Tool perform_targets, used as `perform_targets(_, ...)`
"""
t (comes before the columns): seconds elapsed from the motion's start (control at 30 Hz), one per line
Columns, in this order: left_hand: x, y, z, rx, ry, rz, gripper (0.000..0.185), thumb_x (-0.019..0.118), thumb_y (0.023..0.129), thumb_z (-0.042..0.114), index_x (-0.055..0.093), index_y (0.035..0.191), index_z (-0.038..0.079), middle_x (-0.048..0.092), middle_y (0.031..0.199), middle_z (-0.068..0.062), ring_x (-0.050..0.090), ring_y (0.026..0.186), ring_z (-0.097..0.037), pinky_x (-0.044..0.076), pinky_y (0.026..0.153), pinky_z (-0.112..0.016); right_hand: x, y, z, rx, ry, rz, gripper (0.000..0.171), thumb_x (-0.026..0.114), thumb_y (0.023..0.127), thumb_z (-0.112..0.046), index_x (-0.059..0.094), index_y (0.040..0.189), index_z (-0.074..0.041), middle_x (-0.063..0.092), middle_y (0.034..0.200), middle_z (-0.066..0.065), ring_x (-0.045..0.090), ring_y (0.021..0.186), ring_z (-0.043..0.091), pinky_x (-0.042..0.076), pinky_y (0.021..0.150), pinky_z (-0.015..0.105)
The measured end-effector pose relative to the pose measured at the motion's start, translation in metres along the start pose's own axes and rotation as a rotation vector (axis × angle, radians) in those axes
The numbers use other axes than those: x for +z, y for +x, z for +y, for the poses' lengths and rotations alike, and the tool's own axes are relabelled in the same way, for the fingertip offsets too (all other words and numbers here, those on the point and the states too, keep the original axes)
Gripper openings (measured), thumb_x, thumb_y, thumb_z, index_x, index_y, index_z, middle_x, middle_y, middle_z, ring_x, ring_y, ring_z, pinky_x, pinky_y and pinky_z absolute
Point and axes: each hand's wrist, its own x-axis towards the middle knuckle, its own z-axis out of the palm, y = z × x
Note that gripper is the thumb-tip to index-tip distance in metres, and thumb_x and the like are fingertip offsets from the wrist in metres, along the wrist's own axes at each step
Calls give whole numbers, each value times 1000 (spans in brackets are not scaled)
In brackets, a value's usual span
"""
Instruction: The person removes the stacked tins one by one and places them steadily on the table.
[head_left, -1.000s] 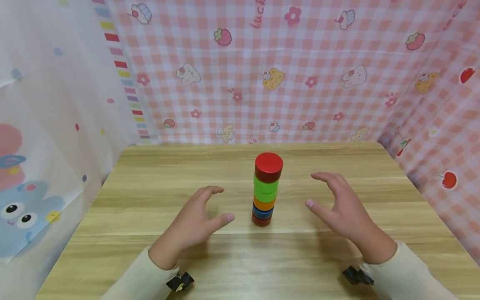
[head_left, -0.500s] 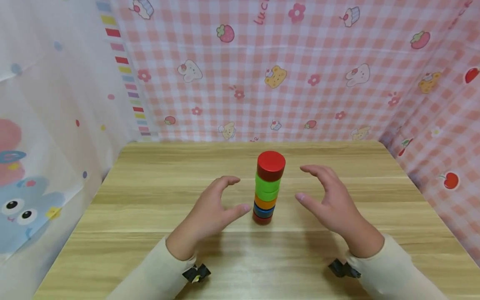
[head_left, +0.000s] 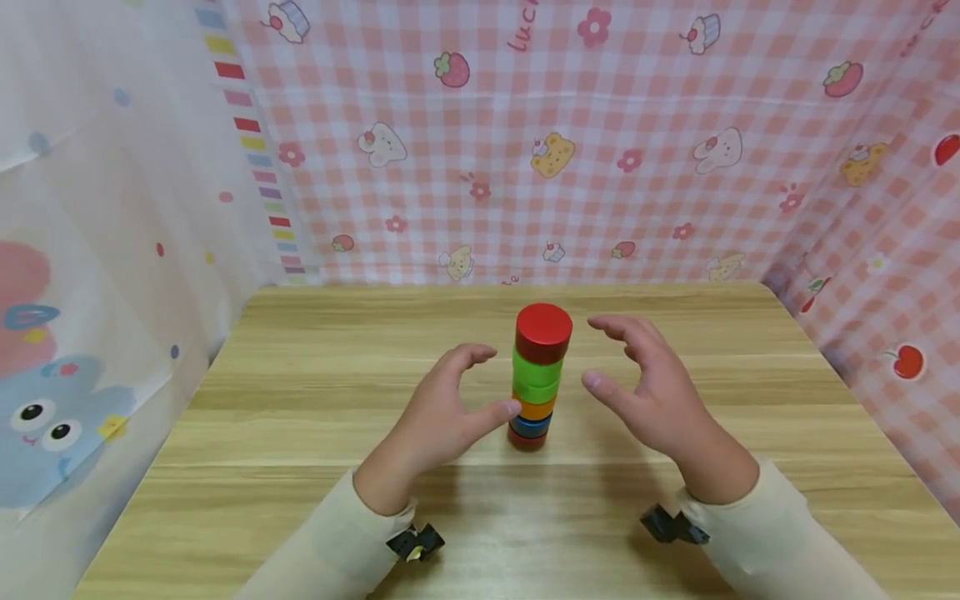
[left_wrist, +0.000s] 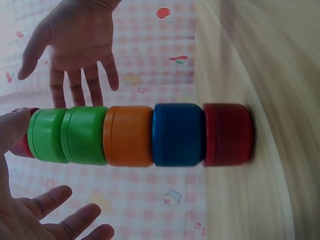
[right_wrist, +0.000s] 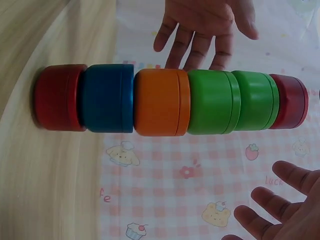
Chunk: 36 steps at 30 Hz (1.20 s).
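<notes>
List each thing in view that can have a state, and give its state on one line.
Left hand: open, beside the stack
Right hand: open, holding nothing
Stack of six pieces: upright on the table
Top red piece: uncovered
Bottom red piece: resting on the table
Pink checked cloth: hanging behind the table

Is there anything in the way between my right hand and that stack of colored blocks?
Nothing visible is in the way: the head view shows just a gap between your right hand and the stack. Your left hand is on the opposite side, outside that gap.
</notes>
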Motion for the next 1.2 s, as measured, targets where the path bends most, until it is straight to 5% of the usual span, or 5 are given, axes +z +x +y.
perform_targets(1.2,11,21,19,59,-151,-10,65,80,92,40,53,148,22,52,154,2,45,147,-27,33,121,-63,16,30,-16,6,219,61,54,64,98,-23,54,148,-4,55,150,13,48,140,38,34,116,70)
